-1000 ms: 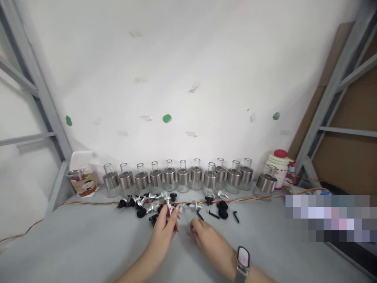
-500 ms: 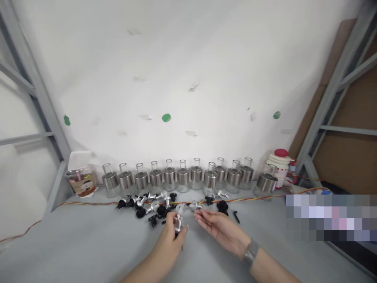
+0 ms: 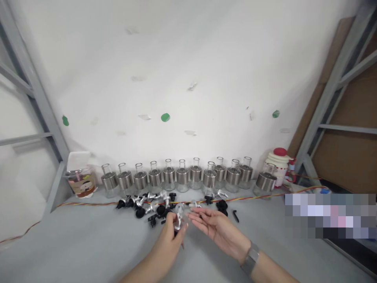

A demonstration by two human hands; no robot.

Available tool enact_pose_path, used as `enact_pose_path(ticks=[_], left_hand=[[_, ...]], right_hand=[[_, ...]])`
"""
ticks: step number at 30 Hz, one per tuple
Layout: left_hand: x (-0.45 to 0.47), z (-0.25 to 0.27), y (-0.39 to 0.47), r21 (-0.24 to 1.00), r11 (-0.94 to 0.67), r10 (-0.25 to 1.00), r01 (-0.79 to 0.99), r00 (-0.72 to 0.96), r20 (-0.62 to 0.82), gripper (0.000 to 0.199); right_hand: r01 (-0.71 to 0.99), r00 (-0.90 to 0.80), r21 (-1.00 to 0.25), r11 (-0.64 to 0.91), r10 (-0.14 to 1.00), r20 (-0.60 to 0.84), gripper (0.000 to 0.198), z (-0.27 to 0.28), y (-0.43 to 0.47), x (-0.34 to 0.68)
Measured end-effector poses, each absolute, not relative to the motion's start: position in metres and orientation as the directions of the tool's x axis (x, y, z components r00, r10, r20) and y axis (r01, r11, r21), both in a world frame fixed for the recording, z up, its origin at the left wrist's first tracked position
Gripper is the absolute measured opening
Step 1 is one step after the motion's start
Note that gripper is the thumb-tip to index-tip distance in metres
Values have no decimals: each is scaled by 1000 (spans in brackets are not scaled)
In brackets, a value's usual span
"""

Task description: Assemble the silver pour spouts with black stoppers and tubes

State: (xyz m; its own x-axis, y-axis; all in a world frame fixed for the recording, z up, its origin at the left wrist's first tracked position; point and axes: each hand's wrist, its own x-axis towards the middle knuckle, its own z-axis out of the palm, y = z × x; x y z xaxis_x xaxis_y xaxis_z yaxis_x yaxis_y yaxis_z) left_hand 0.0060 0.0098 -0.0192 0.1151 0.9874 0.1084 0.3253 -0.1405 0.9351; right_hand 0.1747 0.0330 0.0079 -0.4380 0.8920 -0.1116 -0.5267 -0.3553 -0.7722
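My left hand (image 3: 168, 236) is closed around a silver bottle pourer (image 3: 178, 222) with a dark lower part, its spout upward. Close by on the right, my right hand (image 3: 220, 232) has its fingers stretched out toward the pourer. A hazy clear piece (image 3: 186, 217) shows between the pourer and those fingertips; whether they touch it I cannot tell. Just beyond the hands lie a clear round cap (image 3: 179, 207) and another pale piece (image 3: 193, 203). To the left is a pile of silver pourers (image 3: 152, 207) and black stoppers (image 3: 140, 213).
Several glass bottles with steel bands (image 3: 182, 175) stand along the wall. A twisted red-yellow wire (image 3: 247, 198) crosses the grey table (image 3: 88, 243). Black parts (image 3: 222, 206) and a black hooked piece (image 3: 236, 215) lie right. A drink cup (image 3: 81, 182) and white-red bottle (image 3: 277, 167) flank the row.
My right hand has moved slightly left toward the pourer, and its fingers are more stretched out. My left hand keeps the pourer in nearly the same place.
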Motion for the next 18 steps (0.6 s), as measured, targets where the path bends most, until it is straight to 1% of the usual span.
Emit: enact_pose_path(ticks=[3,8,10,13,16,18], left_hand=[[6,-20,11,934,-153,984,323,135,114,18],[7,-16,8,929,-148,980,340,179,91,19],[8,-11,6,930,-160,975,330,203,96,19],[9,-3,2,930,-199,961,308,245,124,20],[10,2,-1,944,-176,942,279,326,80,23],[11,3,-4,960,-145,927,241,371,47,26]], right_hand=[[-507,-405,-785,-355,902,-146,18,7,33,175],[-440,-288,-856,-272,945,-153,22,5,36,174],[-387,-239,-899,-206,964,-118,27,6,38,174],[-274,-201,-959,-75,979,-19,41,6,38,173],[-158,-252,-987,34,965,74,46,6,37,171],[-115,-307,-990,83,945,115,47,5,35,169]])
